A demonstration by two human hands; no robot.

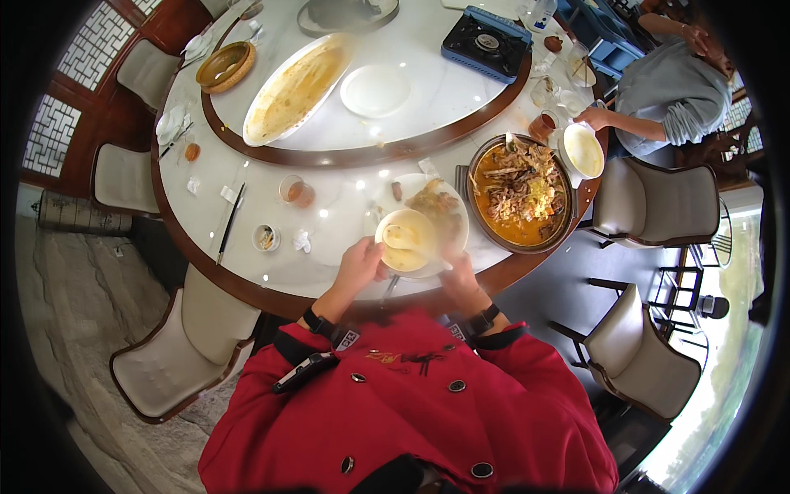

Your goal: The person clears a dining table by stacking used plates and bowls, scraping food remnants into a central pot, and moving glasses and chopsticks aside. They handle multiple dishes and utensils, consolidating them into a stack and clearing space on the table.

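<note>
My left hand grips the left rim of a small cream bowl. A pale spoon lies in the bowl, with yellowish remains around it. Behind and partly under the bowl is a white plate with food scraps on it. At the plate's near right edge, my right hand holds the rim, its fingers partly hidden and blurred. To the right stands a large round pot full of bones, meat scraps and orange broth.
A co-worker's hand is at another bowl. Nearby stand glasses of brown liquid, a small cup of scraps and chopsticks. The turntable carries an oval platter, a round plate and a portable stove.
</note>
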